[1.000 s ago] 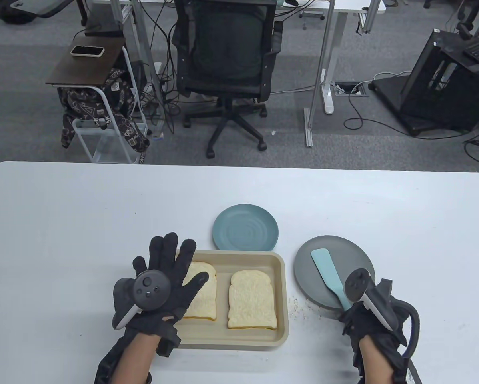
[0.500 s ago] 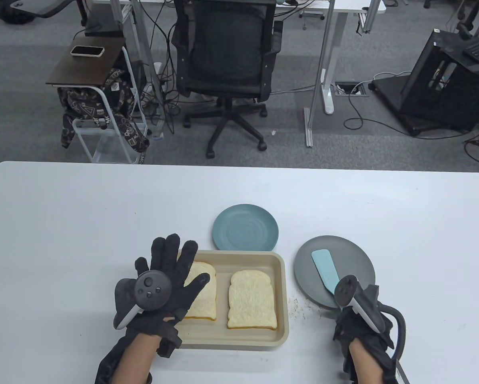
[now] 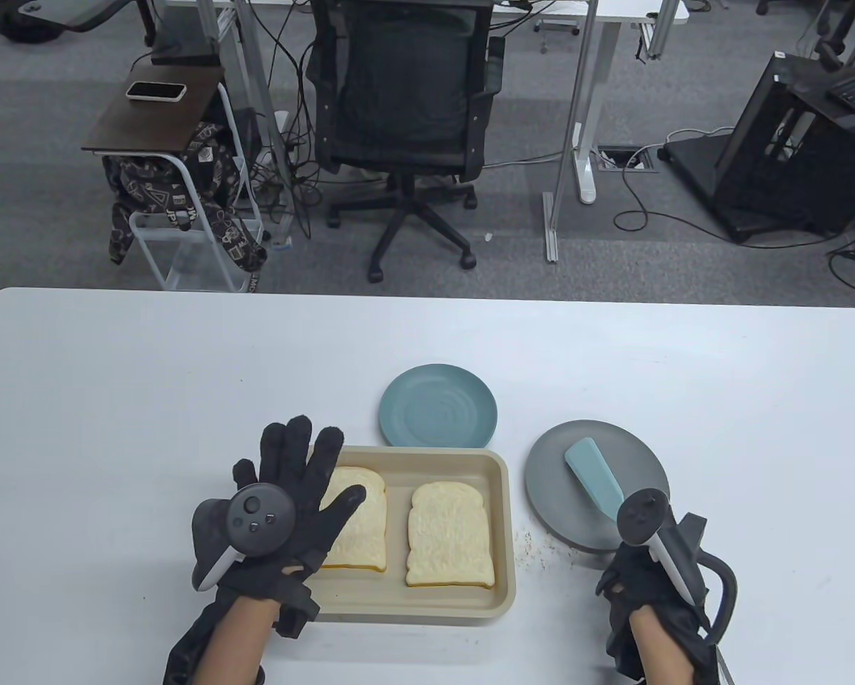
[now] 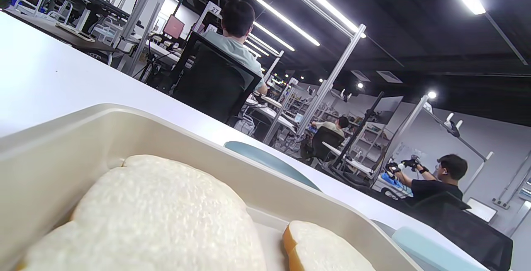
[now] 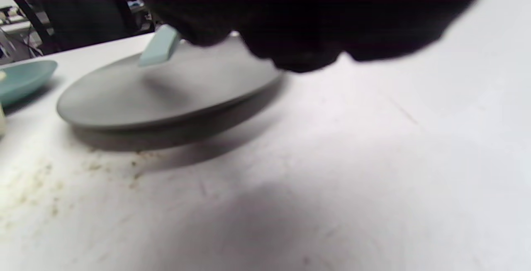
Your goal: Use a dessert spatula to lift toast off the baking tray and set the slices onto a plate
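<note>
Toast slices, two of them, lay side by side in the beige baking tray (image 3: 499,542) when I checked the table view: the left slice (image 3: 360,521) sat partly under my left hand's (image 3: 285,514) spread fingers (image 3: 295,446), and the right slice (image 3: 449,535) lay just past the thumb, uncovered. That hand was flat and released, fingers straight over the tray's left edge, steadying it as I judged. My right hand (image 3: 649,578) was curled round the handle of the pale blue dessert spatula (image 3: 595,478), whose blade angled away from the knuckles over the grey plate (image 3: 556,485). A smaller teal plate (image 3: 438,410) waited beyond the fingertips of the left hand. I took the step in hand to be the carry of the spatula toward the tray, with no slice lifted yet; the next move called for a low, flat blade slid under the right slice's near crust. In the left wrist view no fingers showed; the left slice (image 4: 153,217) filled the foreground, pale, soft and finely pitted, its golden crust thin, with the second slice (image 4: 323,250) close beside it. In the right wrist view the dark glove (image 5: 290,13) blurred the top, so I could not tell the grasp from there, but the spatula blade (image 5: 159,47) poked out above the grey plate (image 5: 166,92), with crumbs scattered on the table (image 5: 373,179).
</note>
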A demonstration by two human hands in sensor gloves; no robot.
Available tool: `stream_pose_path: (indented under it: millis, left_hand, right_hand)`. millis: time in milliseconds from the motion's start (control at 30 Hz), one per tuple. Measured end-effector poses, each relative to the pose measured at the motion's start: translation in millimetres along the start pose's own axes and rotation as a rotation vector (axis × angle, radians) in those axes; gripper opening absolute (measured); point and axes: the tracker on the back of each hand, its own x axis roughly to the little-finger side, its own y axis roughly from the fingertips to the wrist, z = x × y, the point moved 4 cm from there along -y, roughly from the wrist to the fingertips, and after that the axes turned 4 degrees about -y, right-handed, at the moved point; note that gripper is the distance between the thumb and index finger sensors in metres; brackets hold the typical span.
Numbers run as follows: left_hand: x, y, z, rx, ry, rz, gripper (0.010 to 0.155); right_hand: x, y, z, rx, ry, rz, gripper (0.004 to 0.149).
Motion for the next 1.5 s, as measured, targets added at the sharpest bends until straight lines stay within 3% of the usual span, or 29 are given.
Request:
stream_pose_path:
  millis: [333, 567, 800, 900, 1033, 1200, 1500]
  left_hand:
    - [5, 3, 6, -0.019, -0.004, 0.024, 0.077]
    - [35, 14, 16, -0.074, -0.104, 0.235, 0.071]
    - [67, 27, -8, 0.017, -0.214, 0.411, 0.069]
    - [77, 28, -24, 0.106, -0.223, 0.479, 0.07]
    - [83, 28, -44, 0.2, -0.234, 0.523, 0.07]
    - [84, 24, -64, 0.281, -0.201, 0.492, 0.068]
    - [87, 24, -70, 0.249, -0.234, 0.508, 0.066]
  right_hand:
    - [-12, 11, -16, 0.167, -0.056, -0.059, 0.054]
    - [-22, 17, -21, 0.219, -0.101, -0.171, 0.053]
    - [-32, 27, -25, 0.239, -0.106, -0.232, 0.053]
    - [-33, 27, -23, 0.236, -0.104, -0.238, 0.053]
    - [-33, 27, -21, 0.235, -0.097, -0.241, 0.053]
    - [-36, 28, -20, 0.234, -0.098, -0.257, 0.053]
    - [-47, 38, -24, 0.249, -0.115, -0.325, 0.05]
